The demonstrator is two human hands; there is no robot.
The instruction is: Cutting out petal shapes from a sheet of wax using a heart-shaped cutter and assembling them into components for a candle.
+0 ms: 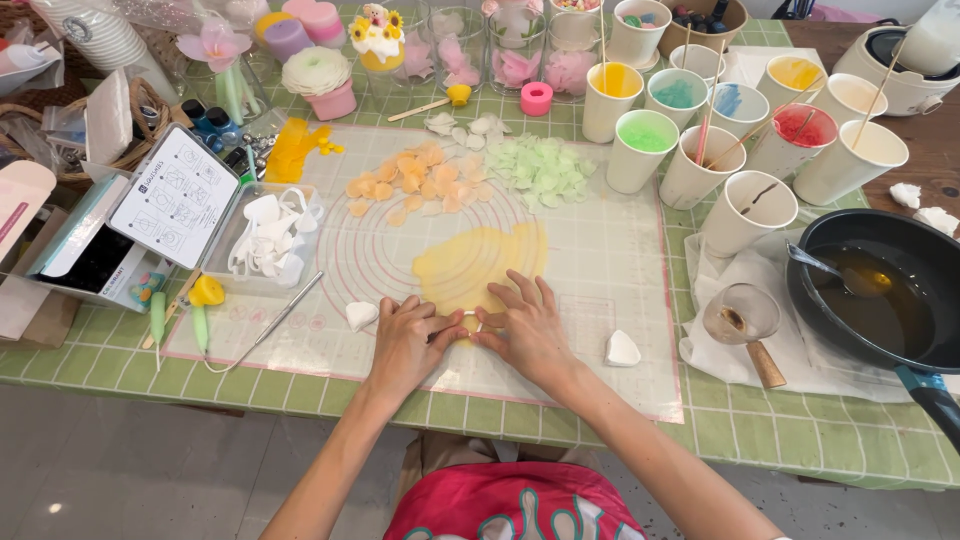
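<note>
both hands down on the mat [600, 260]; left hand [405, 340] and right hand [530, 330] meet fingertip to fingertip, pinching a small cutter [470, 322] into the yellow wax sheet [480, 262]'s 6 o'clock edge; orange petals [415, 178] at 11 o'clock, black pan [880, 290] at 3 o'clock.

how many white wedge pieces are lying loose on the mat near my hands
2: one wedge beside the left hand, another right of the right hand.
</note>
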